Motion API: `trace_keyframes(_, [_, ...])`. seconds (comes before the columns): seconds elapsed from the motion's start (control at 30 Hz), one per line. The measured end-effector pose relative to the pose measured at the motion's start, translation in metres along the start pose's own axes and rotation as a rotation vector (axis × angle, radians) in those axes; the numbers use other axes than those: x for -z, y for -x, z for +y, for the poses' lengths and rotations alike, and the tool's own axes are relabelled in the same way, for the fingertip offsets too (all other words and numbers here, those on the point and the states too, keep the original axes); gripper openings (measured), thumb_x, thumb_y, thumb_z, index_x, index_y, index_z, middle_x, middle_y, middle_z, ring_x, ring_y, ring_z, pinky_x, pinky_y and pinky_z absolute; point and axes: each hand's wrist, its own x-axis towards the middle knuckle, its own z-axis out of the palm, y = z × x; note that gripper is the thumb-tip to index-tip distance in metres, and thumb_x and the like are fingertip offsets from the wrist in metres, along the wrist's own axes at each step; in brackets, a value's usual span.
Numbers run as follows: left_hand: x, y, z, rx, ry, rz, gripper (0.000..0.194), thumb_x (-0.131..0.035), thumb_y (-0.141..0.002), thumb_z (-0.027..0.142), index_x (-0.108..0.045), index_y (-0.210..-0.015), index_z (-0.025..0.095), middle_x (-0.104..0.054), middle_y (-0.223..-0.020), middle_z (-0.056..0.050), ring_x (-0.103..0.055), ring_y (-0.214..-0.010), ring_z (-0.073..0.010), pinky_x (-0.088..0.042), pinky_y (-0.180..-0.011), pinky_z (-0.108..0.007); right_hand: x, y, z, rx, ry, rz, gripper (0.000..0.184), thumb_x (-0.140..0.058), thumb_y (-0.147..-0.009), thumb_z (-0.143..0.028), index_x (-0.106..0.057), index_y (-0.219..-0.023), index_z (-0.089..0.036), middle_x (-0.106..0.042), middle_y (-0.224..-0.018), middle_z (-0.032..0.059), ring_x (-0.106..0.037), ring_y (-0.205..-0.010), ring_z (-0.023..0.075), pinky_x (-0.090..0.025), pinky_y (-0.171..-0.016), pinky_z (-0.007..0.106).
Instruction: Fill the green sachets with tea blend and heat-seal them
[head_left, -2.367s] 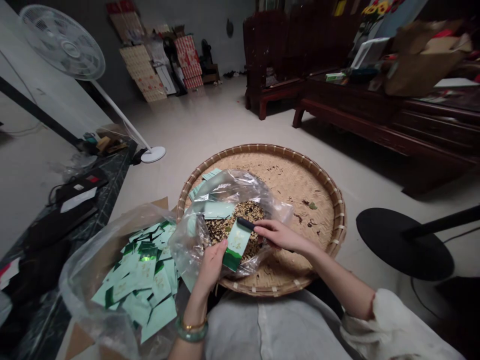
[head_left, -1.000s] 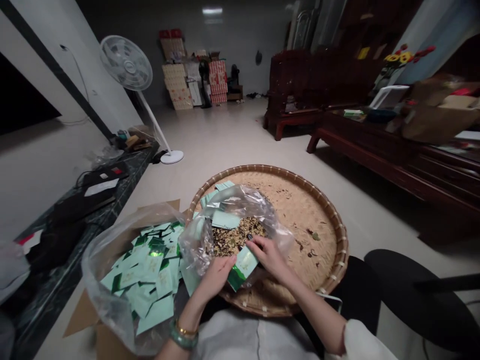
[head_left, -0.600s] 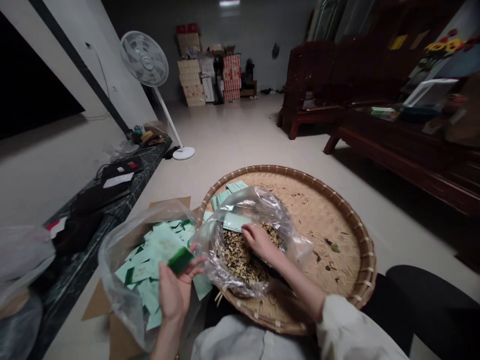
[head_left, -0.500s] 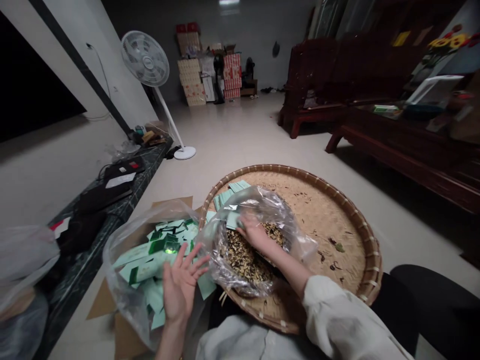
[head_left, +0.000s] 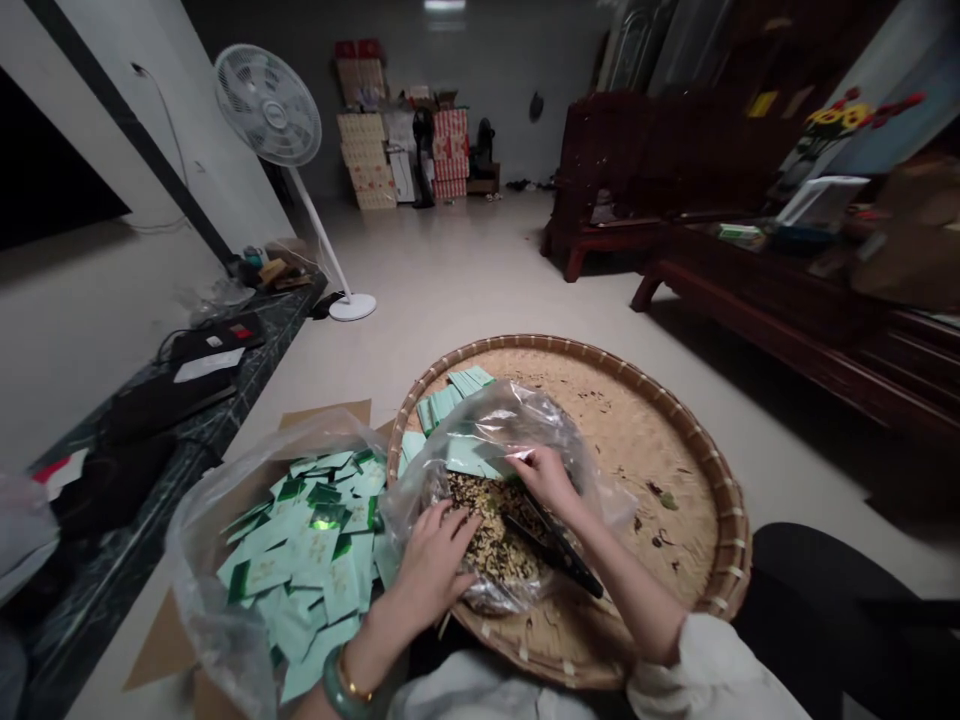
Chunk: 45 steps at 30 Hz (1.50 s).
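A clear plastic bag [head_left: 510, 405] of loose dark-and-pale dried mix [head_left: 491, 510] sits open on a round woven bamboo tray [head_left: 637, 400]. Inside its mouth, my right hand [head_left: 547, 482] pinches the edge of a pale green paper packet [head_left: 472, 456]. My left hand [head_left: 435, 560] lies over the near-left side of the bag, its fingers spread at the mix and holding nothing. A black scoop-like tool [head_left: 559, 555] rests partly in the mix beneath my right forearm. More green packets [head_left: 442, 405] lie in rows at the tray's far left.
Left of the tray, a plastic-lined carton [head_left: 202, 600] holds many loose green packets [head_left: 307, 560]. A white standing fan [head_left: 270, 105] is beyond it, beside a dark marble ledge [head_left: 150, 430]. A dark wooden table [head_left: 750, 290] stands at right, a black stool [head_left: 825, 590] near right.
My left hand has moved right from above the carton of packets to the bag, turning palm down. My right hand has shifted slightly right with a packet at its fingers. The view has shifted.
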Motion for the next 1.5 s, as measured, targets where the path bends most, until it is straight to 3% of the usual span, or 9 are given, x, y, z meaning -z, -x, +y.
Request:
trace_keyframes(0.1, [0.000, -0.008, 0.010, 0.032, 0.053, -0.046, 0.047, -0.074, -0.070, 0.023, -0.064, -0.115, 0.022, -0.069, -0.109, -0.010, -0.051, -0.116, -0.0323, -0.037, -0.101, -0.056, 0.017, 0.013, 0.000, -0.040, -0.056, 0.028, 0.025, -0.052, -0.084, -0.025, -0.071, -0.097, -0.014, -0.073, -0.089, 0.0079, -0.067, -0.078, 0.0218, -0.053, -0.071, 0.031])
trace_keyframes(0.27, [-0.027, -0.031, 0.041, 0.419, 0.723, 0.273, 0.051, -0.063, -0.077, 0.036, -0.059, -0.124, 0.017, -0.071, -0.103, -0.012, -0.065, -0.094, -0.0249, -0.051, -0.084, -0.039, 0.020, 0.041, -0.015, -0.096, -0.339, 0.033, 0.053, -0.053, -0.075, -0.014, -0.054, -0.128, -0.020, -0.064, -0.118, 0.0080, -0.062, -0.093, 0.0188, -0.052, -0.079, 0.029])
trace_keyframes(0.37, [-0.044, -0.039, 0.059, 0.589, 1.012, 0.368, 0.040, -0.064, -0.073, 0.042, -0.072, -0.098, 0.011, -0.072, -0.072, -0.007, -0.066, -0.066, -0.0217, -0.052, -0.060, -0.031, 0.020, 0.062, -0.026, -0.040, -0.343, -0.037, 0.053, -0.047, -0.076, -0.009, -0.053, -0.128, -0.023, -0.059, -0.126, 0.0083, -0.059, -0.103, 0.0198, -0.051, -0.085, 0.032])
trace_keyframes(0.6, [-0.043, -0.019, 0.078, 0.589, 0.782, 0.481, 0.019, -0.063, -0.073, 0.033, -0.074, -0.080, 0.018, -0.075, -0.078, -0.007, -0.068, -0.071, -0.0225, -0.054, -0.070, -0.033, 0.038, 0.082, -0.040, 0.253, 0.016, -0.093, 0.048, -0.051, -0.086, -0.014, -0.050, -0.133, -0.024, -0.058, -0.105, 0.0108, -0.058, -0.092, 0.0221, -0.052, -0.079, 0.036])
trace_keyframes(0.83, [-0.030, -0.014, 0.060, 0.575, 0.914, 0.398, 0.023, -0.066, -0.069, 0.036, -0.073, -0.074, 0.015, -0.075, -0.071, -0.007, -0.069, -0.066, -0.0224, -0.055, -0.064, -0.032, 0.014, 0.092, -0.041, 0.442, 0.091, 0.149, 0.035, -0.047, -0.092, -0.016, -0.058, -0.125, -0.023, -0.062, -0.112, 0.0130, -0.058, -0.102, 0.0230, -0.051, -0.085, 0.039])
trace_keyframes(0.93, [-0.027, -0.014, 0.052, 0.554, 0.977, 0.319, 0.026, -0.066, -0.068, 0.038, -0.073, -0.075, 0.014, -0.075, -0.071, -0.008, -0.069, -0.067, -0.0235, -0.056, -0.065, -0.033, 0.010, 0.095, -0.045, 0.410, 0.060, 0.171, 0.025, -0.051, -0.092, -0.018, -0.063, -0.114, -0.020, -0.064, -0.111, 0.0122, -0.060, -0.101, 0.0216, -0.051, -0.086, 0.037])
trace_keyframes(1.17, [-0.031, -0.007, 0.045, 0.421, 0.713, 0.287, 0.019, -0.060, -0.076, 0.032, -0.075, -0.084, 0.021, -0.076, -0.084, -0.006, -0.069, -0.077, -0.0227, -0.054, -0.074, -0.033, 0.020, 0.087, -0.041, 0.071, 0.050, -0.004, 0.009, -0.067, -0.082, -0.026, -0.064, -0.077, -0.019, -0.059, -0.084, 0.0050, -0.056, -0.084, 0.0206, -0.049, -0.072, 0.033])
trace_keyframes(1.37, [-0.033, -0.011, 0.035, 0.501, 0.788, 0.289, 0.022, -0.064, -0.073, 0.035, -0.075, -0.082, 0.018, -0.076, -0.078, -0.007, -0.068, -0.069, -0.0224, -0.054, -0.067, -0.032, 0.025, 0.091, -0.043, 0.204, 0.023, 0.058, 0.016, -0.050, -0.091, -0.020, -0.066, -0.089, -0.020, -0.062, -0.086, 0.0078, -0.055, -0.084, 0.0218, -0.048, -0.074, 0.036])
trace_keyframes(1.5, [-0.033, -0.013, 0.035, 0.465, 0.731, 0.358, 0.018, -0.064, -0.073, 0.034, -0.075, -0.073, 0.020, -0.075, -0.074, -0.006, -0.068, -0.071, -0.0233, -0.054, -0.071, -0.034, 0.026, 0.095, -0.045, 0.144, -0.014, 0.051, 0.016, -0.051, -0.090, -0.021, -0.066, -0.095, -0.019, -0.064, -0.083, 0.0074, -0.057, -0.081, 0.0214, -0.047, -0.071, 0.034])
